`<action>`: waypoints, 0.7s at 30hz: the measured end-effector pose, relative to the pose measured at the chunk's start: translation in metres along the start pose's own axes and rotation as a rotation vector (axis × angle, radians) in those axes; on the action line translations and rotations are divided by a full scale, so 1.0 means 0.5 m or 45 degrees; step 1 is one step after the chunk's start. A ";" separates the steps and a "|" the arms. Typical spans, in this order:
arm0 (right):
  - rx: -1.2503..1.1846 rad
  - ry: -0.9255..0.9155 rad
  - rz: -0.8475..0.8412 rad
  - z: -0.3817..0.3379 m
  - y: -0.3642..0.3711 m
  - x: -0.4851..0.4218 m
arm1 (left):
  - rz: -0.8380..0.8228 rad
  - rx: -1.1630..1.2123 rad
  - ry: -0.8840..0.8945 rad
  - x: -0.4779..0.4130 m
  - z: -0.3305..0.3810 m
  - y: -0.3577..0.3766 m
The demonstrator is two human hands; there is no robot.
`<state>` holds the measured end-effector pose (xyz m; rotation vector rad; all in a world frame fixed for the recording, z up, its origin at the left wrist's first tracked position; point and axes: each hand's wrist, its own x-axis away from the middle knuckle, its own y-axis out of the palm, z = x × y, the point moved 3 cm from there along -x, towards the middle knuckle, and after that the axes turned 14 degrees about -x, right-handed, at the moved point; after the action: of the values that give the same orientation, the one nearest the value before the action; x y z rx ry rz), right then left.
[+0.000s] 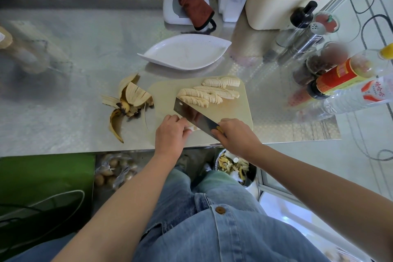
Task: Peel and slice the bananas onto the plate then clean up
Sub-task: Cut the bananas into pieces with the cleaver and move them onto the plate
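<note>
Several sliced bananas (209, 92) lie in rows on the far half of a cream cutting board (238, 110). My right hand (235, 136) grips the handle of a steel cleaver (194, 116), whose blade rests on the board's near part. My left hand (170, 134) holds a peeled banana piece (192, 128) against the board beside the blade; most of that piece is hidden by my fingers. A white leaf-shaped plate (185, 52) stands bare behind the board. A heap of banana peels (129, 101) lies on the steel counter left of the board.
Bottles and a steel shaker (306, 38) crowd the counter's right side, with a cream bin (270, 6) behind them. A brown cloth (196, 9) lies on a white box at the back. A waste bin (234, 168) with scraps stands under the counter edge.
</note>
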<state>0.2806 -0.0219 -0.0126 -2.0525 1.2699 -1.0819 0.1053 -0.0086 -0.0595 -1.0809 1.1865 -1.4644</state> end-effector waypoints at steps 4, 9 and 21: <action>0.011 -0.002 -0.008 -0.001 0.001 -0.001 | 0.001 -0.001 0.003 0.000 0.000 0.001; 0.022 0.016 -0.036 0.003 0.013 0.000 | 0.010 0.007 0.004 0.000 -0.001 0.002; -0.010 -0.011 0.012 -0.001 0.007 -0.001 | 0.011 -0.001 0.011 0.001 -0.003 0.003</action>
<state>0.2783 -0.0230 -0.0149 -2.0528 1.2804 -1.0646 0.1041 -0.0089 -0.0610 -1.0695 1.1967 -1.4634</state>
